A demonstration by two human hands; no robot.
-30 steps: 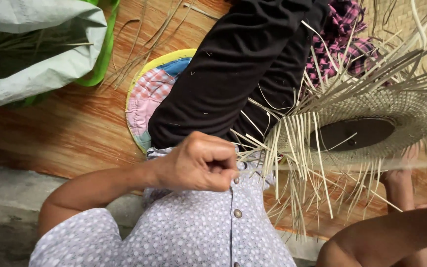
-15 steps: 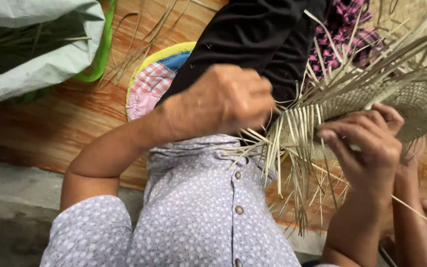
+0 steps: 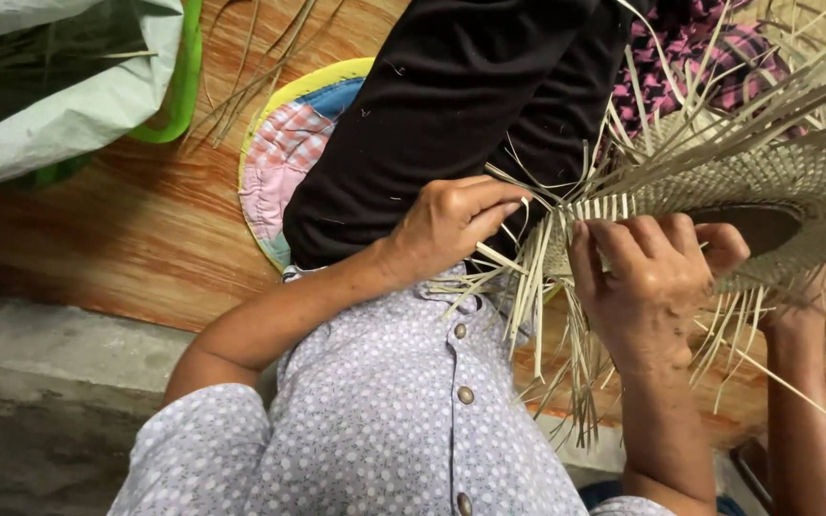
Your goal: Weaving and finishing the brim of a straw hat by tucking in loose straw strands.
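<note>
A half-woven straw hat lies across my lap at the right, with many loose pale straw strips sticking out from its rim. My left hand pinches several of these strips at the near edge of the weave, over my black trouser leg. My right hand grips the woven rim just to the right, fingers curled over the edge. The two hands are a short gap apart, both on the same stretch of rim.
A round patchwork cushion with a yellow border lies under my leg on the orange-brown floor. A pale sack and a green basin stand at the upper left. A grey concrete step runs along the bottom left.
My left hand has moved from my chest up to the hat's rim and taken hold of strips. My right hand has come into view and closed on the woven edge.
</note>
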